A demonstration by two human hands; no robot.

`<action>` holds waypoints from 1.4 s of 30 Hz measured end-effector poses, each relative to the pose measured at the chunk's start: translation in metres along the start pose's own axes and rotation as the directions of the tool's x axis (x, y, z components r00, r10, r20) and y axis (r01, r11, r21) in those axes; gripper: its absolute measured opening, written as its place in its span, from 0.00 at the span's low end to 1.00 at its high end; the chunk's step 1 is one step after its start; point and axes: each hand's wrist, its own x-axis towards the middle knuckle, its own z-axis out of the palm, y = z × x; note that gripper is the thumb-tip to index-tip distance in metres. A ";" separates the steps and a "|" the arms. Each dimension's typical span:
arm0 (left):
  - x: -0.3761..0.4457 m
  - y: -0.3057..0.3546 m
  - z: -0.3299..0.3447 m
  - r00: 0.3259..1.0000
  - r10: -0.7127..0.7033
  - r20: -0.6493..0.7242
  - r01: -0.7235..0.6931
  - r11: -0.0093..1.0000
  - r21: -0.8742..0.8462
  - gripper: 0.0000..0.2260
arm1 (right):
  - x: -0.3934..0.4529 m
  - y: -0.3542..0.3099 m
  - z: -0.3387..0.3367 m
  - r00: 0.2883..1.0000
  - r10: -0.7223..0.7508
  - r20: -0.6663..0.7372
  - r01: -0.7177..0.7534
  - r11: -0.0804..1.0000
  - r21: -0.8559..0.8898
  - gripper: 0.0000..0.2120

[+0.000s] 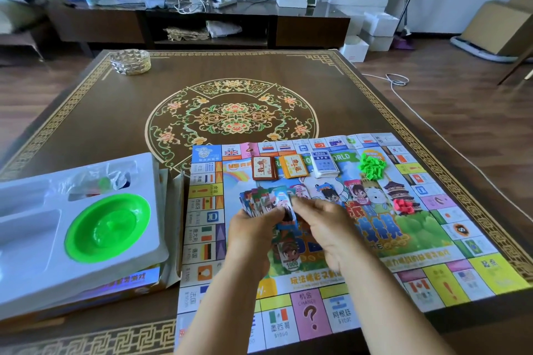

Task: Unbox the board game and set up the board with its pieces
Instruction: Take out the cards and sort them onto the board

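Note:
The paper game board (432, 274) lies unfolded on the table's near right part. My left hand (253, 236) grips a fanned stack of play-money notes (259, 199) above the board's middle. My right hand (326, 225) pinches one note (288, 210) at the fan's right edge. More notes (357, 190) lie spread on the board, one (288, 256) beneath my hands. Three card decks sit in a row near the far edge: brown (264, 168), orange (294, 166) and white-blue (325, 164). A pile of green houses (372, 166) and a pile of red pieces (405, 206) lie to the right.
At the left, the white plastic box insert (34, 239) rests on the game box (121, 285) and holds a green bowl (108, 229) and a clear bag of small pieces (101, 181). A glass ashtray (130, 62) stands at the table's far left corner. A white cable (403, 89) runs along the floor on the right.

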 end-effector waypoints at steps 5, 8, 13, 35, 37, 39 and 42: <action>-0.004 -0.002 0.000 1.000 -0.005 0.024 0.005 1.000 0.006 0.04 | -0.006 0.013 -0.001 1.000 0.012 -0.011 -0.011 0.997 0.081 0.10; -0.008 -0.004 0.002 0.999 -0.017 0.051 0.016 1.000 0.011 0.04 | -0.005 0.019 -0.001 0.997 0.043 -0.060 -0.039 0.997 0.067 0.06; -0.008 -0.006 0.003 0.997 -0.053 0.047 0.054 0.999 -0.008 0.04 | 0.004 0.022 -0.004 0.989 0.063 -0.133 -0.061 0.998 0.014 0.06; -0.009 -0.004 -0.001 0.996 -0.035 0.076 0.034 0.999 0.023 0.03 | -0.007 0.013 -0.014 0.997 0.051 -0.051 -0.052 0.998 -0.024 0.03; -0.008 -0.005 -0.001 0.996 -0.020 0.082 0.018 0.999 0.030 0.04 | -0.008 0.012 -0.014 0.998 0.028 -0.055 -0.031 0.998 -0.052 0.04; -0.007 -0.006 0.000 0.997 -0.009 0.079 0.006 0.999 0.044 0.05 | -0.007 0.013 -0.014 0.997 0.015 -0.071 -0.021 0.996 -0.083 0.05; -0.006 -0.007 0.000 0.997 0.014 0.078 -0.019 0.998 0.063 0.05 | -0.007 0.015 -0.011 0.996 0.011 -0.089 -0.017 0.998 -0.063 0.06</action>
